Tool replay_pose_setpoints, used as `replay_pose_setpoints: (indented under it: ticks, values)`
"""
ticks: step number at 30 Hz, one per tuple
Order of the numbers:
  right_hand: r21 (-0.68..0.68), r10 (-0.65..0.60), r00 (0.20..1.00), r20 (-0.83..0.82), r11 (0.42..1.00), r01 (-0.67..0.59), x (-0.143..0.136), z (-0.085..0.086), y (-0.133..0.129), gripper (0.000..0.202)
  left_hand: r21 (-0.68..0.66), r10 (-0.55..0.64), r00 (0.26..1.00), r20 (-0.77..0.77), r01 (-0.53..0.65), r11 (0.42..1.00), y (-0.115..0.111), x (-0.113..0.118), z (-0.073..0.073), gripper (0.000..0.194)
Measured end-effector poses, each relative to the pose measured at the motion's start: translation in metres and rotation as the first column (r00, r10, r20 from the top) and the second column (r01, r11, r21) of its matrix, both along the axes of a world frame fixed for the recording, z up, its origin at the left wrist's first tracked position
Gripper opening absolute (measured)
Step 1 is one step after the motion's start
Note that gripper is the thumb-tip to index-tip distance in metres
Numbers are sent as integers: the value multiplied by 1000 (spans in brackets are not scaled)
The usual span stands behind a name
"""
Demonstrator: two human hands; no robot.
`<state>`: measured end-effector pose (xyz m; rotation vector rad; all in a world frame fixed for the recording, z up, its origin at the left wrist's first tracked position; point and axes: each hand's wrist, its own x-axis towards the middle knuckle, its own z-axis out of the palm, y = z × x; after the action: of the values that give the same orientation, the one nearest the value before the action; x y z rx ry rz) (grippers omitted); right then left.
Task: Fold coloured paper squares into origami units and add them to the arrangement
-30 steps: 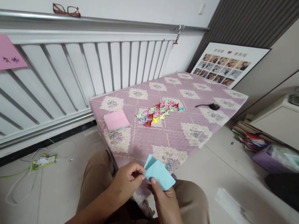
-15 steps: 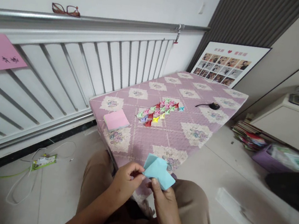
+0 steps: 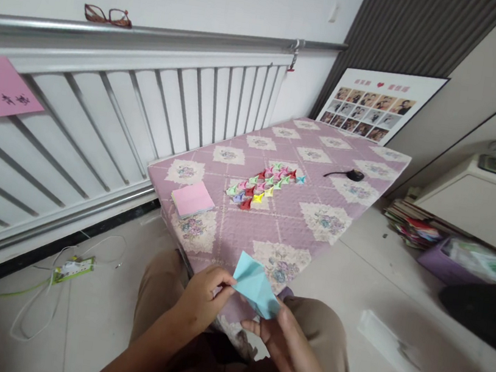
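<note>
A light blue sheet of paper (image 3: 255, 283), creased and partly folded, is held between my two hands above the table's near corner. My left hand (image 3: 207, 294) pinches its left corner between thumb and fingertips. At its lower right end, my right hand (image 3: 284, 339) holds the edge, with some fingers stretched beneath. Beyond the hands, several small folded paper pieces (image 3: 258, 198) in red, green, pink, yellow and blue lie in slanting rows. A stack of square paper, pink on top (image 3: 193, 199), lies to their left.
The table (image 3: 241, 234) has a purple patterned cloth. A black spoon-like object (image 3: 355, 175) lies toward its right edge. A photo board (image 3: 381, 106) leans behind. Glasses (image 3: 108, 16) rest on the rail at left; a power strip (image 3: 74, 269) lies on the floor.
The blue paper has opened out from its folded shape and tilted. My right hand has shifted right, its thumb moving from the paper's lower middle to its right end.
</note>
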<state>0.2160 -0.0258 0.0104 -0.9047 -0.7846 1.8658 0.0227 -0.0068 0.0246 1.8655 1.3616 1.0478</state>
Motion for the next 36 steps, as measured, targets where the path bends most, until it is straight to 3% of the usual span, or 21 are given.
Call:
replay_pose_setpoints:
  ticks: [5,11,16,29,36]
  values:
    - [-56,152,985,-84,986,-157,10,0,-1,62,153,-105,990,-95,118,981,3,-7,-3,17]
    - [-251,70,997,32,966,-60,3,9,4,35,213,-200,960,-194,240,947,5,-10,-5,13]
    - [-350,50,990,131,937,-1,-5,9,6,32,158,-238,947,-217,275,948,3,-8,-5,16]
    - [-282,23,987,160,959,23,-11,5,5,35,31,-213,965,-155,220,975,5,-4,-4,12]
    - [-127,28,951,307,992,12,-9,10,8,34,-62,-206,975,-83,201,978,5,-2,-1,5]
